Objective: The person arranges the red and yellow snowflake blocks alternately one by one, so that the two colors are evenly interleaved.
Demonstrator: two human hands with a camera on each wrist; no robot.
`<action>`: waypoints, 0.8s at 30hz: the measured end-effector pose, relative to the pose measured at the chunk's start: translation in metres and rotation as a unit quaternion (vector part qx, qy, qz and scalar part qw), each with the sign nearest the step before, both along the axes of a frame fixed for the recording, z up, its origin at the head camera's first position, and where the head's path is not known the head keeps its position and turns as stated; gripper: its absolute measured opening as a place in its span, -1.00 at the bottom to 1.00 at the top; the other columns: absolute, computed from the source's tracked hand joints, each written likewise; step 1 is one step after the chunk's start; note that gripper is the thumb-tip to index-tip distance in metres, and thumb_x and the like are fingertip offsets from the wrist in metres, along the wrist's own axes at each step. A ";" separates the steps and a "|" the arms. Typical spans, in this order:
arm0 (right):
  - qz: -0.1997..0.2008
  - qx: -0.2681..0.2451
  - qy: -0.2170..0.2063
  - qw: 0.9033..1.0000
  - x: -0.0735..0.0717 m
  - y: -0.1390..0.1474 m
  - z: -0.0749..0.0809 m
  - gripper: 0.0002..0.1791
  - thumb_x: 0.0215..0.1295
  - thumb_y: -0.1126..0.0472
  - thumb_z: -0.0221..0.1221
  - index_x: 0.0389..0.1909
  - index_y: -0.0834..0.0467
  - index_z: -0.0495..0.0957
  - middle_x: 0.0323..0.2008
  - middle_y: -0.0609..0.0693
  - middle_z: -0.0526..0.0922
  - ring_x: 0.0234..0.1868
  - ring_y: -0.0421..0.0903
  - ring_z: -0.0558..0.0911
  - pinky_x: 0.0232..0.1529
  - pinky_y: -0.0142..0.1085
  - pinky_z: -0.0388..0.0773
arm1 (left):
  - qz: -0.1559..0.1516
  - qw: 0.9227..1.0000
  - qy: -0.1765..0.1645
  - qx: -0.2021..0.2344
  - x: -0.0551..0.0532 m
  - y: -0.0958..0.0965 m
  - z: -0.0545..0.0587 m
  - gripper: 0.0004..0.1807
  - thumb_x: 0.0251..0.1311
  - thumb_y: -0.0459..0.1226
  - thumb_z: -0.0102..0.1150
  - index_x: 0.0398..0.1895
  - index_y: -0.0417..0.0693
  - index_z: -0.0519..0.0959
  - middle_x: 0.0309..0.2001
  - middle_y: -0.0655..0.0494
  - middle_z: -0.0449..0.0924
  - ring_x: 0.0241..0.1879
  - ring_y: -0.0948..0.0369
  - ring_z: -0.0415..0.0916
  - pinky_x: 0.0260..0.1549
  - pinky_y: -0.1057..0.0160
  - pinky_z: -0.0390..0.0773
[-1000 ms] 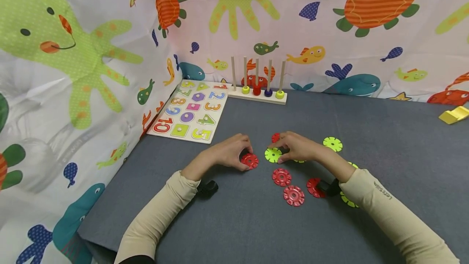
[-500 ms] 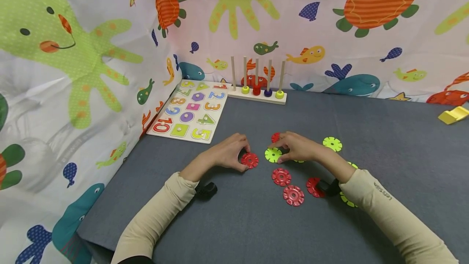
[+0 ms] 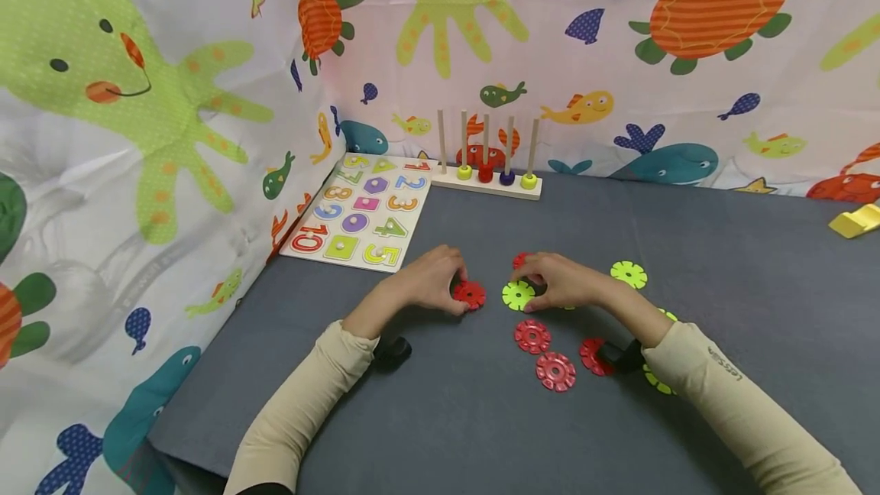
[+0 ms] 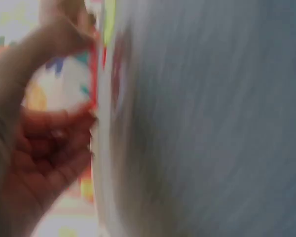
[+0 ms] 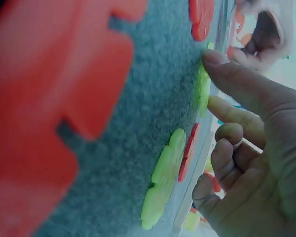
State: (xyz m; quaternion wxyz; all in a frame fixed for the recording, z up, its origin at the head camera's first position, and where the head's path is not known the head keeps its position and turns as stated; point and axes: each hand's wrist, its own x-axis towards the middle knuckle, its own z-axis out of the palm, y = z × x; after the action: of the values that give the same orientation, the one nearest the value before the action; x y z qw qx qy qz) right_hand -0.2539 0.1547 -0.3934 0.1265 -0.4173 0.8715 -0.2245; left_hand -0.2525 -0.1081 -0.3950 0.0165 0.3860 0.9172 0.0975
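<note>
My left hand (image 3: pixel 435 281) pinches a red notched disc (image 3: pixel 470 295) between thumb and fingertips. In the left wrist view that red disc (image 4: pixel 93 74) shows edge-on, blurred, with the other fingers curled below it. To its right, my right hand (image 3: pixel 560 281) holds a yellow-green notched disc (image 3: pixel 517 296) by its edges. The right wrist view has the same yellow-green disc (image 5: pixel 203 89) between thumb and index finger, close over the dark tabletop. Two more red discs, one nearer (image 3: pixel 532 336) and one beside it (image 3: pixel 555 371), lie in front of the right hand.
A red disc (image 3: pixel 595 357) lies partly under the right wrist's black strap. More yellow-green discs, one at the right (image 3: pixel 629 274), lie around that arm. Behind stand a number puzzle board (image 3: pixel 354 223) and a peg stand (image 3: pixel 440 176). A yellow block (image 3: pixel 855 221) sits far right.
The left hand's red disc has shifted slightly away from the person. My right hand and its yellow-green disc have stayed about in place, while the head view has tilted a little.
</note>
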 end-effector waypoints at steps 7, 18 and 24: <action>-0.024 -0.014 0.004 1.000 -0.006 0.001 0.006 -0.52 -0.03 0.06 0.37 -0.04 0.13 0.58 -0.44 -0.04 0.43 -0.43 -0.18 0.31 -0.41 -0.34 0.21 | 0.078 0.995 -0.039 0.050 -0.045 -0.003 0.020 -0.55 -0.16 0.00 0.27 -0.29 -0.16 0.60 -0.30 0.05 0.55 -0.27 0.17 0.37 -0.24 0.26 0.39; -0.045 -0.018 0.016 0.999 -0.018 -0.003 0.010 -0.52 -0.04 0.08 0.38 -0.07 0.17 0.60 -0.38 -0.01 0.51 -0.40 -0.15 0.34 -0.44 -0.35 0.23 | 0.177 0.984 0.014 -0.027 -0.103 -0.005 0.017 -0.52 -0.19 0.03 0.29 -0.35 -0.19 0.60 -0.25 -0.03 0.49 -0.25 0.09 0.36 -0.26 0.20 0.37; -0.093 -0.023 0.025 0.995 -0.034 -0.007 0.017 -0.54 -0.06 0.13 0.39 -0.09 0.24 0.60 -0.53 -0.01 0.39 -0.50 -0.16 0.29 -0.46 -0.34 0.18 | 0.170 0.985 -0.026 0.006 -0.113 -0.004 0.001 -0.59 -0.15 -0.05 0.34 -0.35 -0.20 0.59 -0.37 0.01 0.53 -0.34 0.14 0.38 -0.34 0.25 0.36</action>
State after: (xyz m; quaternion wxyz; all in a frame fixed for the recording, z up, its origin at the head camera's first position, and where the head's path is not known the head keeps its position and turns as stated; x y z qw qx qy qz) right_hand -0.2877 0.1476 -0.3768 0.0736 -0.3430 0.9038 -0.2449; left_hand -0.3653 -0.1122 -0.3937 0.0212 0.2217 0.9681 0.1145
